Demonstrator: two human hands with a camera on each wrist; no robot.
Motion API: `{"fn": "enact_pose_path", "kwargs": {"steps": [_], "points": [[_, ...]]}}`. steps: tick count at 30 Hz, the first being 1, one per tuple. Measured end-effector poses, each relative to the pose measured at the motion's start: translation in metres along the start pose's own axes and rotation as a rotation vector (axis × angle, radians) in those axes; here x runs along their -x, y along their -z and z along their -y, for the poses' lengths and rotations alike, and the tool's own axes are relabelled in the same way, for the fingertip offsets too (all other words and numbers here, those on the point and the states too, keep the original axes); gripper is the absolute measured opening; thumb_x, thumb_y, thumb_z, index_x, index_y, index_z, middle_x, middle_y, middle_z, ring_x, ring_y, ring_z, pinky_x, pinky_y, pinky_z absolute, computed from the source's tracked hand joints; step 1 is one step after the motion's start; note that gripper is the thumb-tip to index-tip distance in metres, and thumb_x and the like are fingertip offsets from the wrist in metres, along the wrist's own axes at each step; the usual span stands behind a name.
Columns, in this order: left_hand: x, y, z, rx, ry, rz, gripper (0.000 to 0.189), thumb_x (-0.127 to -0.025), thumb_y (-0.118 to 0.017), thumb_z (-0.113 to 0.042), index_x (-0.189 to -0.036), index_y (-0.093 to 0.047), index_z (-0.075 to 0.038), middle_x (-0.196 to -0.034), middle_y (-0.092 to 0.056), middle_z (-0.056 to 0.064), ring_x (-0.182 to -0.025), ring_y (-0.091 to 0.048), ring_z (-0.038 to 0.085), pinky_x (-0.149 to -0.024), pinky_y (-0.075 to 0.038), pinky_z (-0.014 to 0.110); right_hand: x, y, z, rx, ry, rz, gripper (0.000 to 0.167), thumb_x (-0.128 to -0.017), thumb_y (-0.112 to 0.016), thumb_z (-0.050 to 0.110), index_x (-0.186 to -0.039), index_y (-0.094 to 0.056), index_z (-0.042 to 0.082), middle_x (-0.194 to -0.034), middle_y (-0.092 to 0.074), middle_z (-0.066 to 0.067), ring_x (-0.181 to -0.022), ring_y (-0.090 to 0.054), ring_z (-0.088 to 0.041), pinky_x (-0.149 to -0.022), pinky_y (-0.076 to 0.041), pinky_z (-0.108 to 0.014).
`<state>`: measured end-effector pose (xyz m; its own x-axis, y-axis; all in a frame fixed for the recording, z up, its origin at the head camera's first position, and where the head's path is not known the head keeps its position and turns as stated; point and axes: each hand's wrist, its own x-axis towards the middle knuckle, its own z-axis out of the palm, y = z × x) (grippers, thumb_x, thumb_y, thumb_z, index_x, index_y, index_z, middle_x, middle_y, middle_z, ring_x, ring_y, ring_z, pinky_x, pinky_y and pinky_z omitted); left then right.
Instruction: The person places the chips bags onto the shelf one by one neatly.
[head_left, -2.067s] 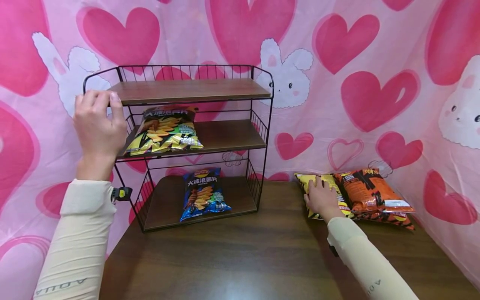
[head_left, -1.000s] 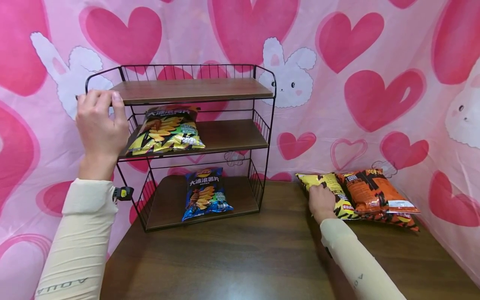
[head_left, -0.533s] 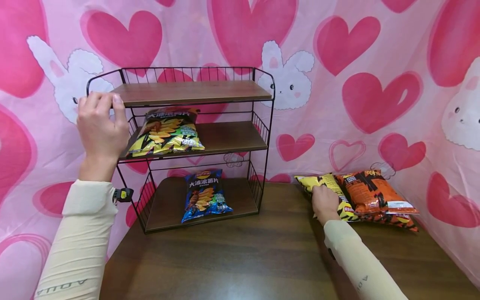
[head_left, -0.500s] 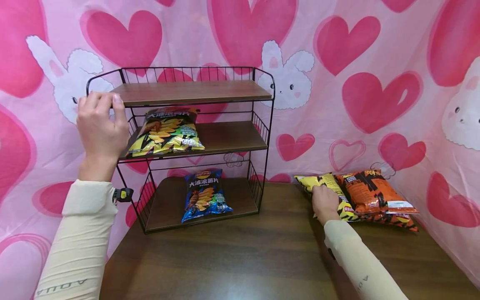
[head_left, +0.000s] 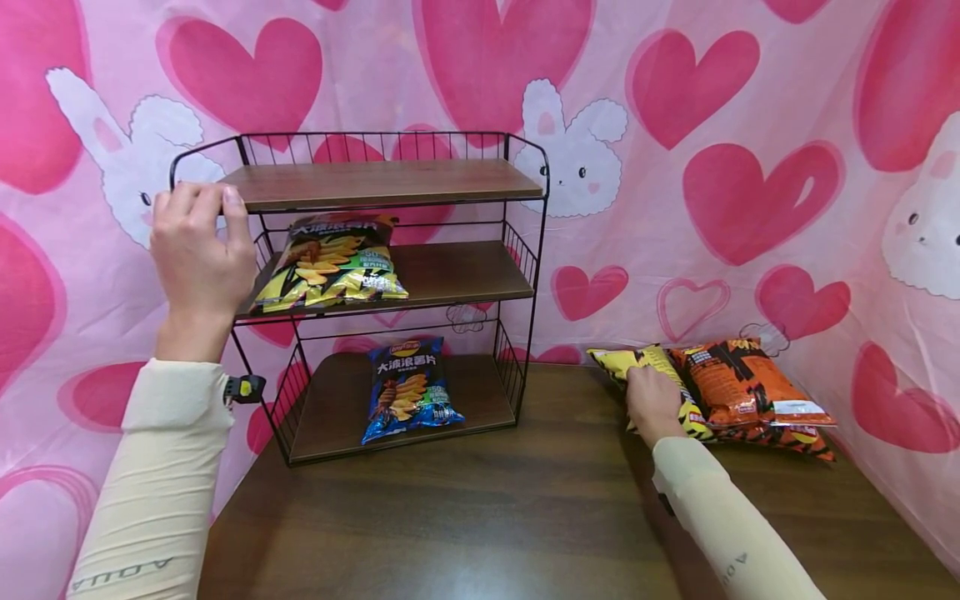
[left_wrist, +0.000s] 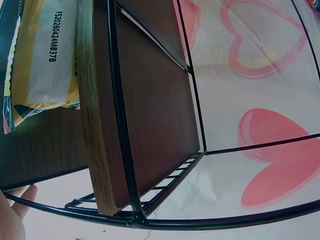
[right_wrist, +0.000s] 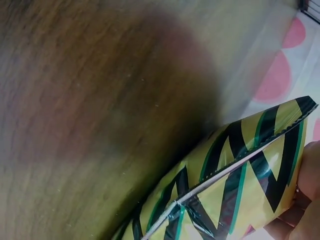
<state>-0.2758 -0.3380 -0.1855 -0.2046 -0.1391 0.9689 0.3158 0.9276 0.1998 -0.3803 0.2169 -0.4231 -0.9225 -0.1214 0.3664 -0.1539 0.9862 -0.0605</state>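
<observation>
Lying at four o'clock, a yellow bag (right_wrist: pixel 230 182) is gripped by the right hand (head_left: pixel 654 402), the rack (head_left: pixel 465 271) by the left hand (head_left: pixel 201 246).

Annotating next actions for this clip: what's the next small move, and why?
Probably lift the yellow-and-black plastic chip bag with the right hand: that hand grips it, the bag appears to rest on the brown wooden table, and the left hand grips the top corner of the three-tier black-wire rack.
</observation>
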Motion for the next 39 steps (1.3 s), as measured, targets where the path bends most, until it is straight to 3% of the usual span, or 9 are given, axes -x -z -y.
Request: {"fn": "enact_pose_path", "kwargs": {"steps": [11, 15, 20, 22, 26, 29, 33, 39], "points": [[-0.001, -0.001, -0.004, -0.007, 0.049, 0.004, 0.046, -0.105, -0.046, -0.03, -0.099, -0.07, 0.009, -0.101, -0.065, 0.03, -0.098, -0.054, 0.052, -0.087, -0.038, 0.063, -0.001, 0.015, 0.002, -0.042, 0.014, -0.038, 0.018, -0.089, -0.053, -0.005, -0.081, -0.069, -0.005, -0.084, -0.068, -0.033, -0.072, -0.066, -0.051, -0.059, -0.053, -0.064], [0.0, -0.001, -0.003, -0.007, 0.038, 0.009, 0.046, -0.105, -0.045, -0.03, -0.101, -0.07, 0.008, -0.101, -0.065, 0.03, -0.099, -0.054, 0.052, -0.087, -0.039, 0.063, -0.003, 0.019, 0.001, -0.082, 0.007, -0.06, 0.02, -0.086, -0.056, -0.003, -0.069, -0.066, 0.001, -0.081, -0.068, -0.033, -0.072, -0.066, -0.052, -0.057, -0.052, -0.063], [0.0, 0.0, -0.002, -0.007, 0.028, 0.008, 0.047, -0.106, -0.044, -0.031, -0.101, -0.07, 0.008, -0.101, -0.064, 0.03, -0.101, -0.054, 0.052, -0.085, -0.039, 0.063, -0.005, 0.029, -0.002, -0.18, -0.006, -0.096, 0.032, -0.083, -0.058, -0.001, -0.055, -0.051, 0.012, -0.068, -0.062, -0.02, -0.066, -0.064, -0.044, -0.054, -0.048, -0.056], [-0.001, 0.0, -0.003, -0.008, 0.042, 0.007, 0.047, -0.105, -0.045, -0.031, -0.101, -0.07, 0.008, -0.102, -0.064, 0.03, -0.102, -0.054, 0.052, -0.087, -0.039, 0.064, -0.005, 0.034, -0.002, -0.214, -0.014, -0.097, 0.034, -0.087, -0.06, 0.001, -0.056, -0.052, 0.012, -0.069, -0.062, -0.018, -0.067, -0.064, -0.044, -0.057, -0.048, -0.055], [-0.001, 0.0, -0.005, -0.013, 0.066, 0.009, 0.047, -0.105, -0.045, -0.031, -0.102, -0.071, 0.008, -0.103, -0.065, 0.03, -0.104, -0.055, 0.051, -0.089, -0.039, 0.064, -0.005, 0.044, -0.003, -0.282, -0.04, -0.096, 0.028, -0.094, -0.065, 0.007, -0.066, -0.067, 0.008, -0.08, -0.069, -0.022, -0.08, -0.067, -0.047, -0.067, -0.05, -0.058], [-0.001, 0.0, -0.005, -0.013, 0.069, 0.009, 0.047, -0.105, -0.045, -0.031, -0.101, -0.071, 0.008, -0.103, -0.065, 0.03, -0.103, -0.055, 0.051, -0.088, -0.039, 0.063, -0.004, 0.049, -0.005, -0.34, -0.058, -0.113, 0.019, -0.094, -0.067, 0.007, -0.079, -0.078, 0.002, -0.088, -0.073, -0.024, -0.088, -0.067, -0.048, -0.075, -0.05, -0.06], [-0.001, 0.0, -0.005, -0.011, 0.074, 0.011, 0.046, -0.105, -0.045, -0.03, -0.101, -0.071, 0.008, -0.103, -0.066, 0.03, -0.103, -0.055, 0.051, -0.088, -0.039, 0.062, -0.004, 0.052, -0.009, -0.401, -0.069, -0.161, 0.015, -0.091, -0.069, 0.006, -0.096, -0.079, -0.004, -0.096, -0.074, -0.028, -0.093, -0.068, -0.049, -0.081, -0.051, -0.06], [-0.001, 0.0, -0.005, -0.009, 0.073, 0.009, 0.047, -0.105, -0.045, -0.031, -0.101, -0.071, 0.008, -0.103, -0.065, 0.029, -0.103, -0.055, 0.051, -0.087, -0.039, 0.062, -0.002, 0.055, -0.017, -0.465, -0.079, -0.202, 0.014, -0.09, -0.07, 0.006, -0.094, -0.079, -0.004, -0.095, -0.075, -0.024, -0.093, -0.067, -0.048, -0.086, -0.047, -0.059]]}}
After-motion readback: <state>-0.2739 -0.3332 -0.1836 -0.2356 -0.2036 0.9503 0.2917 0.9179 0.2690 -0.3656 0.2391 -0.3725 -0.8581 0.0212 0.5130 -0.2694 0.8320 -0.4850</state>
